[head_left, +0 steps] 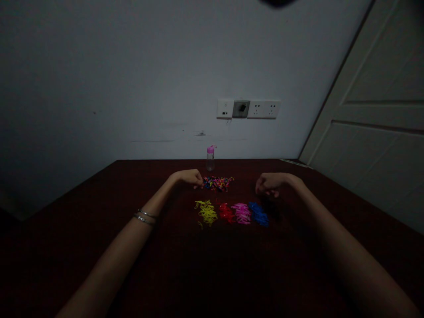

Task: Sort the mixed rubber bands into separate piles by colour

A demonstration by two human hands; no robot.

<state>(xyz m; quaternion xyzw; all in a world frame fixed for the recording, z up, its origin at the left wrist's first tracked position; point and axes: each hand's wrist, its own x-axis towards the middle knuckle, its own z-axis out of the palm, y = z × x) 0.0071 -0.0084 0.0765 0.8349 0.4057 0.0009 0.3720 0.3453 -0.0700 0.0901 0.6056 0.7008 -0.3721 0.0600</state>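
A mixed pile of small, colourful loop-shaped pieces, like plastic pins (218, 183), lies on the dark red table. At its left edge is my left hand (192, 177), fingers curled and fingertips close together; anything in them is too small to make out. My right hand (269, 183) is bent downward to the right of the pile, its fingers curled, their contents hidden. Nearer me, the same kind of pieces lie in a row of groups: yellow (208, 213), red (226, 213), pink (242, 213) and blue (259, 214). Dark shadow falls below my right hand.
A clear bottle with a pink cap (210, 159) stands behind the mixed pile, near the wall. Sockets and switch plates (248, 109) sit on the wall above. A pale panelled door (374, 128) is at the right. The table (185, 265) is dimly lit.
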